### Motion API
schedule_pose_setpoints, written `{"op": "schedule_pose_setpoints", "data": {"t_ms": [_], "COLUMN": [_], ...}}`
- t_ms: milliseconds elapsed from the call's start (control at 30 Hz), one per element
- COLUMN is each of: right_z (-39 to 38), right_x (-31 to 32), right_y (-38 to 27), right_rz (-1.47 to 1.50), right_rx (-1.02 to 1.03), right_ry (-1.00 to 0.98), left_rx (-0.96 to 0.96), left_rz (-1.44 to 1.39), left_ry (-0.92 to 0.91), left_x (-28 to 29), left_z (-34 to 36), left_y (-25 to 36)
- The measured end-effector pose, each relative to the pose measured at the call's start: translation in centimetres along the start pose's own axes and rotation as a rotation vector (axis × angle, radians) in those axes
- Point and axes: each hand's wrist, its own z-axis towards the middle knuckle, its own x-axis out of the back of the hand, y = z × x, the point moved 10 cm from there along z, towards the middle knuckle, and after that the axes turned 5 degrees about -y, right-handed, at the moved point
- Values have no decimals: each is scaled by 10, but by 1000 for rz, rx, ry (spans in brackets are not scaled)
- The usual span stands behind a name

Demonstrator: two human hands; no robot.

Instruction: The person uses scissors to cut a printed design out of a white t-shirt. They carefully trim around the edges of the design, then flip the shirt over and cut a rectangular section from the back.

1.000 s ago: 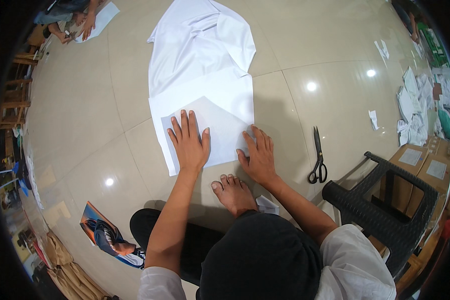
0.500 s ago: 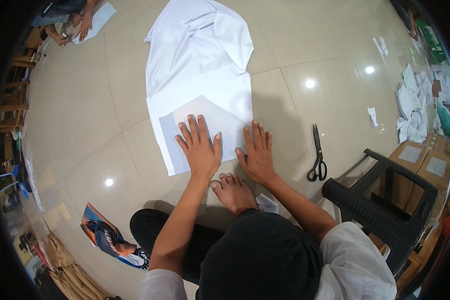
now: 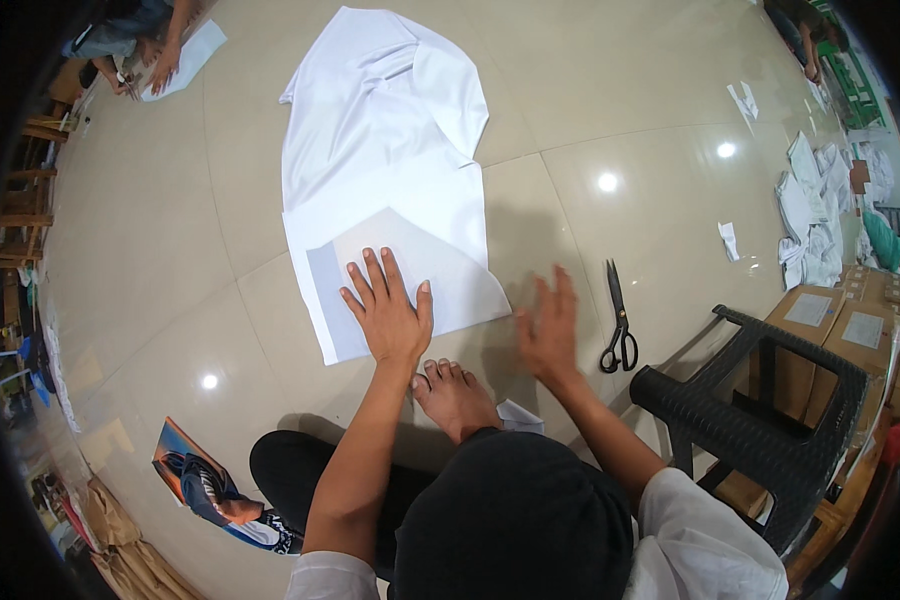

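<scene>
A long piece of white fabric (image 3: 370, 150) is spread on the tiled floor, its far part loosely bunched. On its near end lies a greyish-white pattern piece (image 3: 460, 280) with a pointed top; whether paper or cloth, I cannot tell. My left hand (image 3: 390, 315) presses flat on this piece, fingers spread. My right hand (image 3: 550, 325) is off the fabric, just right of the piece's corner, slightly blurred, holding nothing that shows. Black-handled scissors (image 3: 618, 330) rest on the floor to the right of that hand.
A black plastic stool (image 3: 770, 410) stands at the right, beside cardboard boxes (image 3: 815, 310). White cloth heaps (image 3: 815, 210) and scraps (image 3: 729, 241) lie farther right. My bare foot (image 3: 455, 395) is close to the fabric's near edge. Another person's hand (image 3: 165, 68) works on white material at the far left.
My right hand has lifted off the corner of the pattern piece and moved right, toward the scissors. My left hand stays flat on the piece. The whole view has shifted slightly.
</scene>
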Motion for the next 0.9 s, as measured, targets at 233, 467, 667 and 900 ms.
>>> {"op": "schedule_pose_setpoints", "data": {"t_ms": [233, 467, 667, 900], "right_z": [-70, -97, -111, -120], "right_x": [79, 78, 73, 50], "right_y": [106, 135, 155, 192], "right_rz": [-121, -50, -16, 690], "right_rx": [-319, -390, -482, -791], "right_ry": [129, 87, 13, -110], "left_rx": [15, -88, -51, -49], "left_rz": [-26, -114, -33, -73], "left_ry": [7, -4, 31, 15], "left_x": [3, -10, -13, -7], "left_z": [-2, -6, -6, -9], "left_y": [6, 57, 63, 62]}}
